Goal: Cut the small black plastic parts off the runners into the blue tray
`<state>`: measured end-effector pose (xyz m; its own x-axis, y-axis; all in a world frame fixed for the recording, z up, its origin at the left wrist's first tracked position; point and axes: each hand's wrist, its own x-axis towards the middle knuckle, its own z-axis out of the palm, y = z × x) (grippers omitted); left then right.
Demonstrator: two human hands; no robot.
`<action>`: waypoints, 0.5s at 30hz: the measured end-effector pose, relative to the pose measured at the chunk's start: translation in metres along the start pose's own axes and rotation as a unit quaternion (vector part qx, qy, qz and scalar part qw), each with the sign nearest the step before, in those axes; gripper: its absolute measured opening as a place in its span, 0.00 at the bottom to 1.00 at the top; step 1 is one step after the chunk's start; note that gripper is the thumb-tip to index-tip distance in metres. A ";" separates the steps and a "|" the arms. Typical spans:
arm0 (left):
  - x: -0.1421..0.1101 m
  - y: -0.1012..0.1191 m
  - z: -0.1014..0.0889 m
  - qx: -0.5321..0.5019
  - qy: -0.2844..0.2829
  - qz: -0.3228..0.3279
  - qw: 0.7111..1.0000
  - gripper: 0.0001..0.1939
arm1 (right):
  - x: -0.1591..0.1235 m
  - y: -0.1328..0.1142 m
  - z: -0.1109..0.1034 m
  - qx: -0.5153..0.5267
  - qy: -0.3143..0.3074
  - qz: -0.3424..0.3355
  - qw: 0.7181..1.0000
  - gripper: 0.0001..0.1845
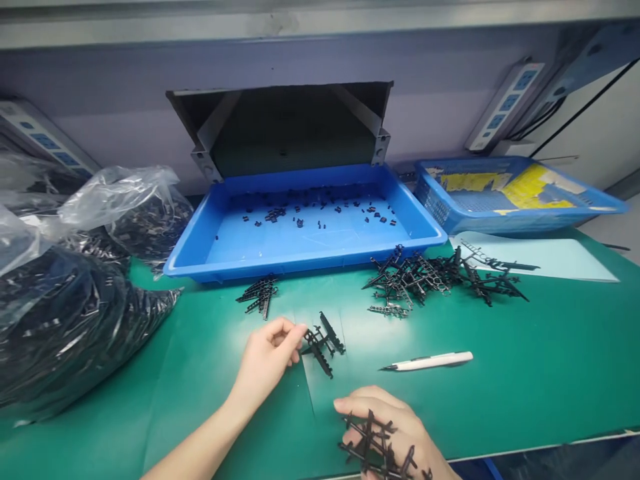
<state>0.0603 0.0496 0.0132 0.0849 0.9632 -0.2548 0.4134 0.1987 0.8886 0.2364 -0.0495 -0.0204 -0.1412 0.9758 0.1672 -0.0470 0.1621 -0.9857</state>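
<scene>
My left hand [267, 360] rests on the green mat, its fingertips pinched on a small black plastic sprue piece [323, 343] lying just to its right. At the bottom edge my right hand [385, 433] is curled around a bundle of black plastic sprue frames [373, 443] that stick out between the fingers. A white pen-style knife [430, 361] lies on the mat to the right of the left hand, between both hands and the far pile.
A blue tray [300, 257] with several small black parts stands behind. A pile of black sprues [430, 277] lies right of it, a small stack [259, 297] left. Clear bags of black parts [75, 293] fill the left. A blue basket [515, 193] sits back right.
</scene>
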 end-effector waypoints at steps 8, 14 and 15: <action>0.001 -0.005 0.010 -0.112 -0.090 -0.019 0.989 0.16 | -0.017 0.004 0.025 0.085 0.080 0.038 0.992 0.16; -0.018 -0.006 0.027 -0.098 -0.101 -0.061 0.988 0.18 | -0.006 -0.002 0.018 0.151 0.178 -0.043 0.971 0.07; -0.021 -0.005 0.028 -0.099 -0.107 -0.062 0.987 0.17 | -0.003 -0.004 0.014 0.137 0.189 -0.062 0.970 0.05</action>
<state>0.0815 0.0235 0.0032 0.2425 0.8736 -0.4219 0.2486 0.3644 0.8974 0.2232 -0.0555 -0.0170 0.2531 0.9436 0.2137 -0.3084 0.2880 -0.9066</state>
